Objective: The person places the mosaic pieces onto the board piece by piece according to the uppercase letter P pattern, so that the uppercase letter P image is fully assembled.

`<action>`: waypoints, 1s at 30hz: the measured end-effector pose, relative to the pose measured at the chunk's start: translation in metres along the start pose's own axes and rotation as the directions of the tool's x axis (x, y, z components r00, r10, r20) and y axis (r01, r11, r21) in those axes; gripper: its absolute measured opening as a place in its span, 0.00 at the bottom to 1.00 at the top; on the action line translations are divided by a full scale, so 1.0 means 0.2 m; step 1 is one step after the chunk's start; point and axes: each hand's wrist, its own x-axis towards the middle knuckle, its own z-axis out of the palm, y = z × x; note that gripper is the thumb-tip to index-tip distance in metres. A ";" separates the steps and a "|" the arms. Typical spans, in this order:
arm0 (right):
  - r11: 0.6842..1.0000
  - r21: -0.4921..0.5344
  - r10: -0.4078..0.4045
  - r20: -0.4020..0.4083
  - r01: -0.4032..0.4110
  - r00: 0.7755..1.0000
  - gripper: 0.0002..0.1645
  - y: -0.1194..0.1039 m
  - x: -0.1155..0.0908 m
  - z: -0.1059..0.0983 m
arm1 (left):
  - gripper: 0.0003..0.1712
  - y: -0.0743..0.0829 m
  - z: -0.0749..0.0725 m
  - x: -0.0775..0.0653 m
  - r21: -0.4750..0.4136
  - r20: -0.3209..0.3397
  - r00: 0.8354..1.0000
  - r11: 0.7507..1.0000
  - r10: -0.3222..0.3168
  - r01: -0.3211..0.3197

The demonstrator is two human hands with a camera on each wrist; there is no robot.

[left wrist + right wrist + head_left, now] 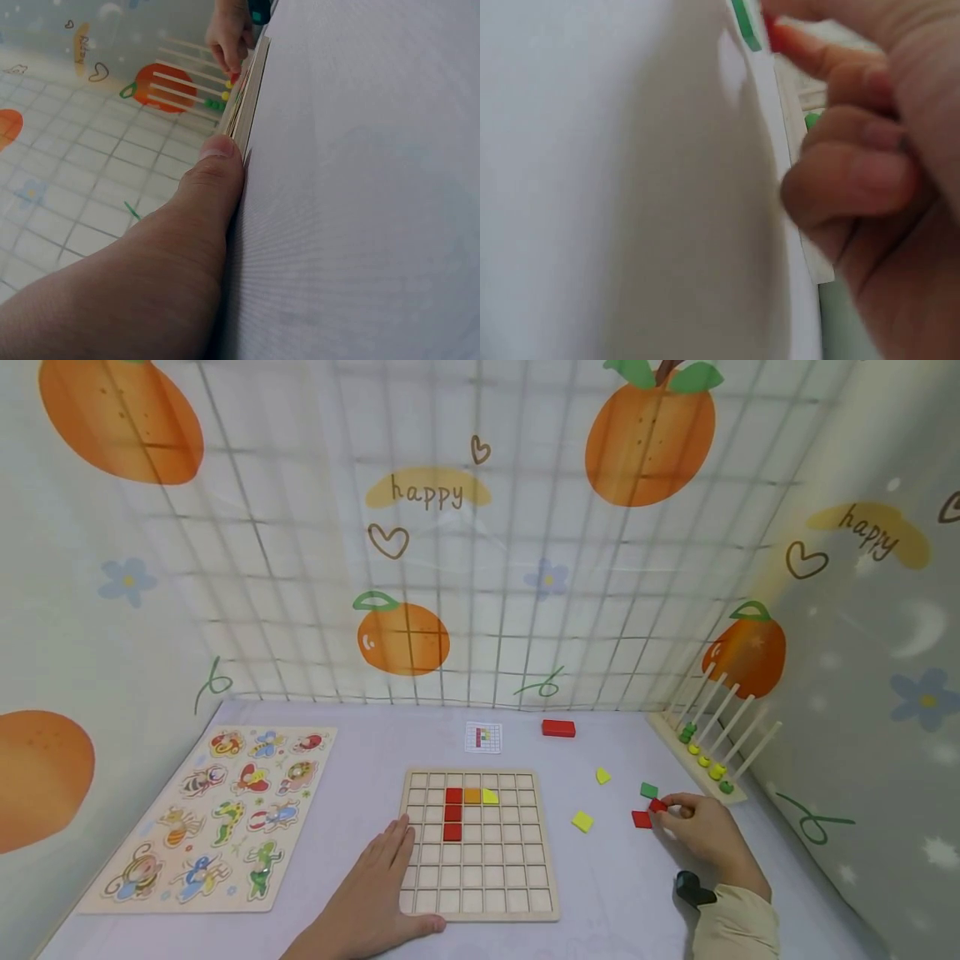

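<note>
In the head view a wooden grid board (pixel 478 853) lies at the middle of the table. It bears a column of red square tiles (pixel 453 814), with an orange tile (pixel 472 796) and a yellow rounded tile (pixel 490 797) to the right of the top one. My left hand (pixel 378 881) rests along the board's left edge, fingers straight and thumb at the near edge. Off to the right, my right hand (pixel 705 831) pinches a small red tile (pixel 657 806) between thumb and index finger. Another red tile (pixel 642 819) and a green tile (pixel 648 790) lie beside its fingertips.
Two yellow tiles, one square (pixel 582 821) and one rounded (pixel 603 775), lie right of the board. Behind it are a pattern card (pixel 483 737) and a red block (pixel 558 728). A pegged bead stand (pixel 712 768) stands far right; an insect puzzle board (pixel 213 818) lies left.
</note>
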 end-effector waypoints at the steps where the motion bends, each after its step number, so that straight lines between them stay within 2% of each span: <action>1: 1.000 0.004 -0.013 -0.007 0.013 1.000 0.26 -0.01 0.00 0.00 | 0.80 0.00 0.00 0.00 -0.001 0.001 1.000 1.000 0.001 -0.001; 7: 0.996 0.005 -0.090 -0.030 0.090 0.996 0.25 -0.10 -0.02 -0.02 | 0.80 0.01 -0.01 0.00 -0.010 0.013 1.000 1.000 -0.002 0.002; 11: 0.996 0.000 -0.086 -0.018 0.086 0.996 0.23 -0.20 -0.03 -0.03 | 0.80 0.01 -0.02 0.00 -0.017 0.025 1.000 1.000 -0.008 0.009; 14: 0.994 -0.003 -0.112 -0.010 0.112 0.994 0.20 -0.28 -0.05 -0.03 | 0.80 0.01 -0.02 0.00 -0.024 0.027 1.000 1.000 -0.012 0.012; 18: 0.983 0.007 -0.185 0.011 0.185 0.983 0.17 -0.37 -0.06 0.00 | 0.80 0.00 -0.02 0.00 -0.025 0.022 1.000 1.000 -0.014 0.014; 30: 0.951 0.004 -0.310 0.070 0.310 0.948 0.10 -0.57 -0.08 0.11 | 0.79 0.01 -0.02 0.00 -0.021 0.008 1.000 1.000 -0.006 0.007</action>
